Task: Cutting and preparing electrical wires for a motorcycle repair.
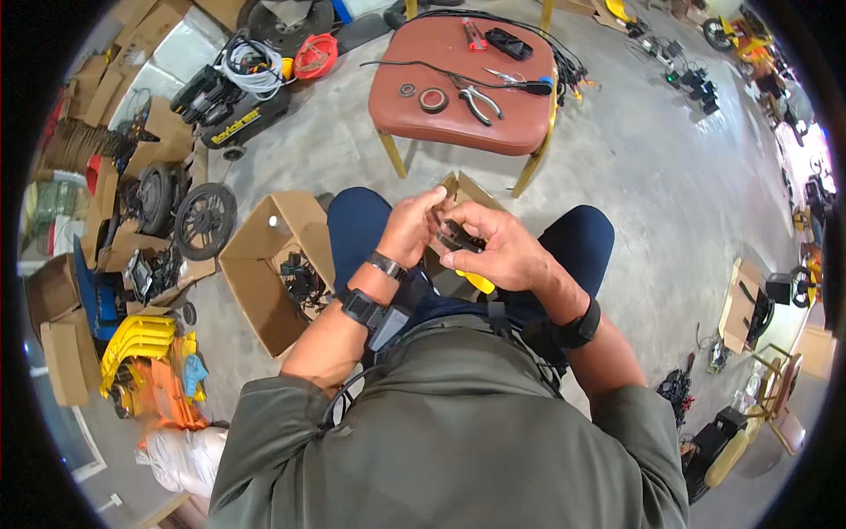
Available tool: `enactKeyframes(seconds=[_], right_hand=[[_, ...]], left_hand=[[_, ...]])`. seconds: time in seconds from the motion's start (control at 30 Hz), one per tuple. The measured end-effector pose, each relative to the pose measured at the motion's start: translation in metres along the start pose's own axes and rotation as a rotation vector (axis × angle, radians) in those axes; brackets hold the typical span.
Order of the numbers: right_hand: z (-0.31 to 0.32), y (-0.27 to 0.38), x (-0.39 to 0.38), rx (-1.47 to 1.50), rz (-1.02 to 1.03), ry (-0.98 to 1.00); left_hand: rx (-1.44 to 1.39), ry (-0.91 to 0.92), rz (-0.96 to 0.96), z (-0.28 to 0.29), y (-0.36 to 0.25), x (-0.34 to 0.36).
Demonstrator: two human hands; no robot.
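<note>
My hands meet over my lap, between my knees. The fingers and thumb of my right hand (507,249) pinch a small black part (460,236); its exact kind cannot be made out. My left hand (410,225) is close against it, fingers curled, with a dark sliver showing at the fingertips. What it grips is mostly hidden. Below my right hand shows a bright yellow piece (477,281), partly covered. Under and beyond my hands stands an open cardboard box (477,191).
Ahead, a brown padded chair (414,75) carries pliers (481,104), a tape roll (433,100), a red cutter (474,35), a black device (508,44) and cables. Left are an open box (251,295) of wiring, a wheel (205,220) and an air compressor (231,110).
</note>
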State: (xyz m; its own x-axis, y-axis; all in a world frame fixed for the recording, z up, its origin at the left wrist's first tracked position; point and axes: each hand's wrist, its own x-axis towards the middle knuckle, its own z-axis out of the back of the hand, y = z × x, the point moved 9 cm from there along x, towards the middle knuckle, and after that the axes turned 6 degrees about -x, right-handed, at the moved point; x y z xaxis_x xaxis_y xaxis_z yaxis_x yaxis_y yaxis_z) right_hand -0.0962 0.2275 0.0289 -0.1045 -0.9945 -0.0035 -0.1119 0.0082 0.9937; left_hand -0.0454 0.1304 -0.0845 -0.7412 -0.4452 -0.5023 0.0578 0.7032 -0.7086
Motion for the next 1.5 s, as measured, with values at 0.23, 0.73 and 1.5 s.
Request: enactKeyframes(seconds=[0.23,0.73,1.5], right_hand=[[-0.037,0.001,0.029,-0.287,0.037,0.165],[-0.075,-0.069,0.014,-0.228,-0.258,0.481],[-0.07,-0.025,-0.002,-0.609,0.133,0.248]], left_hand=[[-0.201,-0.17,-0.254,0.063,-0.083,-0.013],[-0.151,-0.791,-0.17,0.21,-0.045,-0.007],[0.856,-1.186,-0.565,0.17,-0.096,-0.035]])
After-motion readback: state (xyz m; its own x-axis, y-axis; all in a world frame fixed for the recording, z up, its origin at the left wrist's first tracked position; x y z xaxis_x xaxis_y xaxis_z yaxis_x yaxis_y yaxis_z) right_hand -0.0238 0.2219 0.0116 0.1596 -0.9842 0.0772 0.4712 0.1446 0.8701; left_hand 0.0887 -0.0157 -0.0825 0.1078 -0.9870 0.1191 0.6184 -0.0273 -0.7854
